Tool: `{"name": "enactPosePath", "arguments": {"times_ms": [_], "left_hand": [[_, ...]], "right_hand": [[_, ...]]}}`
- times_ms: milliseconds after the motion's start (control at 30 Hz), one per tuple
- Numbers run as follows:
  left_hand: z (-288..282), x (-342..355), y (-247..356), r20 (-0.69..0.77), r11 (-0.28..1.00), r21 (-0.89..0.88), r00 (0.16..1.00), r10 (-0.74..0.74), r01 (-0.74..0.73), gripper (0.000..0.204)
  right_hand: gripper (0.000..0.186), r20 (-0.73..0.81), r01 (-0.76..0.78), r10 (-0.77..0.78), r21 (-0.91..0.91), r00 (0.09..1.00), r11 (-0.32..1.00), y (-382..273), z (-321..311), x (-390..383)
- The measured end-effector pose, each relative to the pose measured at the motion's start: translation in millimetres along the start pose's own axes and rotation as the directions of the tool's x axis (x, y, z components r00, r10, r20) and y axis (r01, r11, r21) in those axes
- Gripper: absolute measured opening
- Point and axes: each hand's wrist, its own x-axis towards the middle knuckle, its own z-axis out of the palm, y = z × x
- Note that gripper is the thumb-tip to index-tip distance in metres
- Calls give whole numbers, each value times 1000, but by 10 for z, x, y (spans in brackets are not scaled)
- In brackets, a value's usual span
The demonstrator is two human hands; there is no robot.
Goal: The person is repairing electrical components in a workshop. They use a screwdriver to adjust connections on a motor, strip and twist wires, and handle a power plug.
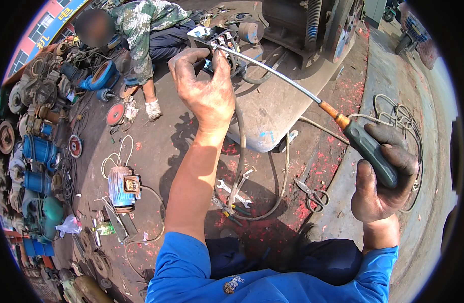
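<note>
My right hand (388, 174) grips the dark green handle of a long-shafted screwdriver (366, 146). Its metal shaft runs up and left to a small open electrical box (199, 33) with a row of metal terminals. The tip is among those terminals. Beside the tip, my left hand (209, 96) is raised, its fingers curled and the thumb close to the shaft's end. What those fingers pinch is too small to tell. Behind the box stands a large machine (292, 30) on a metal base.
A wrench (234, 193), pliers (229, 214) and scissors (312, 195) lie on the ground near my feet. An electric motor (123, 188) with cables sits to the left, past it many motor parts. Another person in a camouflage jacket (141, 25) leans down, one gloved hand (152, 109) on the ground.
</note>
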Motion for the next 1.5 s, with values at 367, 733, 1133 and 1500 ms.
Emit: {"name": "enactPosePath", "arguments": {"times_ms": [367, 733, 1133, 1500], "left_hand": [[-58, -1, -22, 8, 1000, 11, 1000, -26, 26, 28], [32, 12, 1, 60, 980, -108, 985, -162, 168, 47], [24, -8, -21, 52, 970, -174, 986, -161, 168, 42], [-15, -27, -50, 59, 987, -81, 990, -132, 136, 44]], "right_hand": [[38, 59, 32, -27, -74, 998, 997, -132, 51, 146], [35, 123, 133, -124, -74, 985, 988, 56, 21, 35], [31, 83, 77, -76, -9, 994, 997, 79, 102, -48], [41, 247, 398, -350, -182, 904, 899, 48, -27, 161]]}}
